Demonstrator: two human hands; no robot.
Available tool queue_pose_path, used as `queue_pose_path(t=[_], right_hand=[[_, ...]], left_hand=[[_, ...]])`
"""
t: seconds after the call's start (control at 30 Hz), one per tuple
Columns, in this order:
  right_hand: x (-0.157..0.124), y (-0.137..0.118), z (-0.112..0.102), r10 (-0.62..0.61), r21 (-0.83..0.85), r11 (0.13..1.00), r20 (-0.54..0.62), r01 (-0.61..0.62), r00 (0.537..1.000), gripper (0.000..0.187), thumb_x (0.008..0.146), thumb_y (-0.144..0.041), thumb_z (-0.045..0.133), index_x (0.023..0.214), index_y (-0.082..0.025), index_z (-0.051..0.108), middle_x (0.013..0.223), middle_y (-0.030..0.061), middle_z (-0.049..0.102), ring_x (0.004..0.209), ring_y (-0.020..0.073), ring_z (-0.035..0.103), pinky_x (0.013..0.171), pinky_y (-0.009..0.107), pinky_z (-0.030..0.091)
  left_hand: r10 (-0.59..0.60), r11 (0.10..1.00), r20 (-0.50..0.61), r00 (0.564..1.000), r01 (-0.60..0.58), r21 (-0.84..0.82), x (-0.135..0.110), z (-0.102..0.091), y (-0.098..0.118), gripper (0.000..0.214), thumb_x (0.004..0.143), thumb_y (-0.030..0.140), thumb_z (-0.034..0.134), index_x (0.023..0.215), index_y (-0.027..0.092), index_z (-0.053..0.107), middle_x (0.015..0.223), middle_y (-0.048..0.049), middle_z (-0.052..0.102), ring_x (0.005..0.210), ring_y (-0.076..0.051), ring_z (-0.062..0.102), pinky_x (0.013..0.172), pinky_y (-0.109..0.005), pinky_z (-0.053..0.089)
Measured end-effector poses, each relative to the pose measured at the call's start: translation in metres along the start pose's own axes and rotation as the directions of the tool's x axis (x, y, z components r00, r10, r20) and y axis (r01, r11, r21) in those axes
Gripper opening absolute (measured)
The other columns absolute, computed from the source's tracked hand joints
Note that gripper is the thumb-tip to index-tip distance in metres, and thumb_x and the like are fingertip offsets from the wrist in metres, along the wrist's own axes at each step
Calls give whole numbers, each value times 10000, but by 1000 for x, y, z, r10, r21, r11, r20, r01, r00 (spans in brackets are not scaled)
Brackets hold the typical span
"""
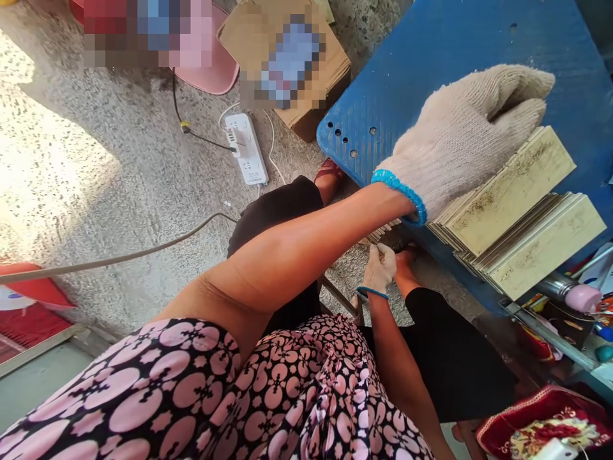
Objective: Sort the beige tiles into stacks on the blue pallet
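Observation:
My left hand [464, 140], in a knitted cotton glove with a blue cuff, lies on a stack of cream, speckled moulding pieces [522, 217] on a blue table [431, 57]. Its fingers are pressed together and curl over the top piece. My right hand [379, 268], also gloved, is lower down, just under the table's near edge. It is closed in a pinch near the ends of some thin strips [383, 230]; what it holds is hidden. My floral dress and black trousers fill the bottom of the view.
On the concrete floor lie a white power strip [246, 150] with cables, a cardboard box [287, 57] and a pink plastic item [218, 67]. A red cushion [541, 421] and a pink-capped bottle [575, 295] sit at the right, below the table.

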State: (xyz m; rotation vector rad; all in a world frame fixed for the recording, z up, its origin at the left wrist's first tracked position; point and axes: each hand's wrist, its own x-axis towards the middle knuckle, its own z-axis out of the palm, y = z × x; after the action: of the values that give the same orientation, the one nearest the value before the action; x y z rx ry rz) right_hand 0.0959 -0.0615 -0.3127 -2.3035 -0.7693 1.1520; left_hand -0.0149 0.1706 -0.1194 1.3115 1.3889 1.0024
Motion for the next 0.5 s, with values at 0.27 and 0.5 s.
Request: queue_pose_path(t=[0.27, 0.5], right_hand=[[9, 17, 13, 47, 244, 969, -24, -40, 999, 316, 737, -481, 677, 839, -192, 602, 752, 0, 622, 729, 150, 587, 726, 294, 520], [12, 12, 16, 202, 584, 768, 168, -262, 965, 375, 628, -365, 788, 826, -219, 506, 735, -49, 604, 650, 93, 584, 634, 227, 510]], left_hand=[[-11, 994, 60, 998, 4, 108, -2, -2, 1, 315, 993, 260, 473, 1182, 291, 723, 1247, 177, 702, 1207, -82, 624, 1014, -103, 424], [26, 999, 36, 999, -27, 33, -1, -3, -2, 281, 962, 217, 530, 1161, 186, 726, 1162, 122, 748, 1083, -52, 668, 936, -65, 430]])
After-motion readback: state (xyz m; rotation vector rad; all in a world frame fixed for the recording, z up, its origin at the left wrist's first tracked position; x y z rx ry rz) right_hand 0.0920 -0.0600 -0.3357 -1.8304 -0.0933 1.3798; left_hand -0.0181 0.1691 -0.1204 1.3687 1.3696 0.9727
